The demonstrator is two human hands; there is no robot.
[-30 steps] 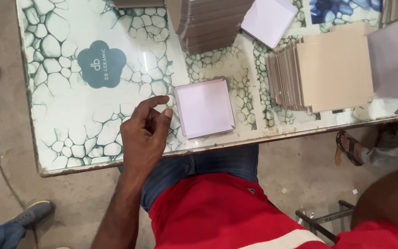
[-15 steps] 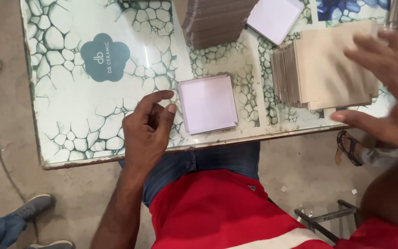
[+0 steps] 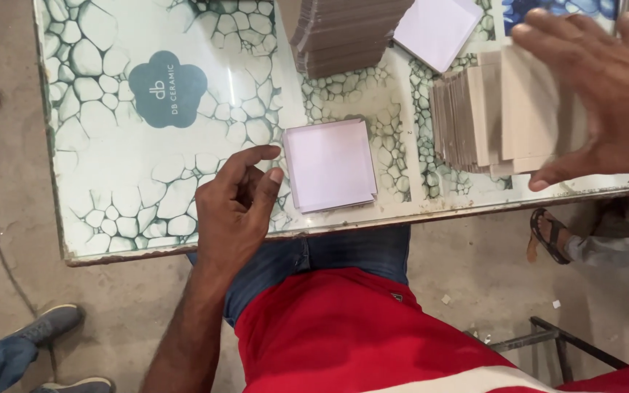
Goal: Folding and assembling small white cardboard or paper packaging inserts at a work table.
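The right hand [image 3: 591, 87], spread wide, seemingly grips the beige tiles [image 3: 489, 116], while the left hand [image 3: 238, 200], loosely curled and empty, steadies the white sheets [image 3: 329, 164].

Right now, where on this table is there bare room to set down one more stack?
The widest bare patch is the table's left half, bordered by the dark flower mark, the near edge and the left hand. The right half is crowded: pale square sheets, dark stack, tan stack under the right hand.
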